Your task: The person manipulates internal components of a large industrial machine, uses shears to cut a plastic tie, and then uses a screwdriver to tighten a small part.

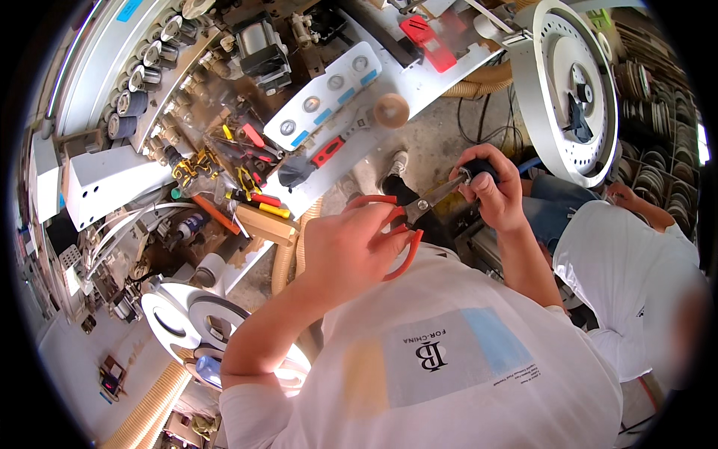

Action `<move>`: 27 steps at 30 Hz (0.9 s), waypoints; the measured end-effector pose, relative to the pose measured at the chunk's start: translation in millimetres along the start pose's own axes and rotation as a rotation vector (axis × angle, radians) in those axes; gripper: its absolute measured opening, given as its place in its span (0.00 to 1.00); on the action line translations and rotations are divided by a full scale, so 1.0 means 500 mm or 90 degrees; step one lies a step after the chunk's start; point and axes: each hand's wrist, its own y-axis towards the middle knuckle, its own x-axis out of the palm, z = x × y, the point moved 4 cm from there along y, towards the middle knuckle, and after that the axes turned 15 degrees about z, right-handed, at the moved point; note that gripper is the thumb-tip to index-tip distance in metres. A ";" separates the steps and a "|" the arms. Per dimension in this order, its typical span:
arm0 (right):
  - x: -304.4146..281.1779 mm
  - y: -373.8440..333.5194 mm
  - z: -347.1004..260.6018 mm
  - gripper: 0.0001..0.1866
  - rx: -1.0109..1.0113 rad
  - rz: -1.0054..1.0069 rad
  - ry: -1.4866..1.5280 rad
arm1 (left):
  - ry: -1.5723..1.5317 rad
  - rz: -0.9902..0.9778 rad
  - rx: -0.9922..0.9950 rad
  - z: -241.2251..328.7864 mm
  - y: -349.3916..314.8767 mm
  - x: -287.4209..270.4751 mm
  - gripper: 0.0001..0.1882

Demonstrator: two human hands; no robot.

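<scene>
My left hand [351, 243] is closed round the red handles of a pair of scissors [422, 204]. Their grey blades point up and right, away from my chest. The tips meet a small dark rounded part [480, 170] with a bit of metal at its edge. My right hand [499, 191] pinches that part between thumb and fingers. Its exact kind is too small to tell, and the fingers cover some of it. Both hands are raised in front of my white shirt, off the bench.
A white bench [340, 161] on the left carries pliers, screwdrivers, a red-handled adjustable wrench [340, 144] and a gauge panel [323, 93]. A large white perforated wheel [565, 90] stands at the upper right. Another person in a white shirt [621, 262] is close on my right.
</scene>
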 end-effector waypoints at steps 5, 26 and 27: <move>0.010 0.000 0.007 0.23 0.120 0.006 0.141 | 0.006 0.029 0.017 -0.010 -0.009 0.004 0.14; 0.044 -0.007 0.045 0.26 0.120 0.021 0.326 | -0.047 0.055 -0.032 -0.035 -0.030 0.030 0.16; 0.050 -0.008 0.045 0.26 0.118 0.027 0.347 | -0.052 0.049 -0.042 -0.035 -0.031 0.033 0.15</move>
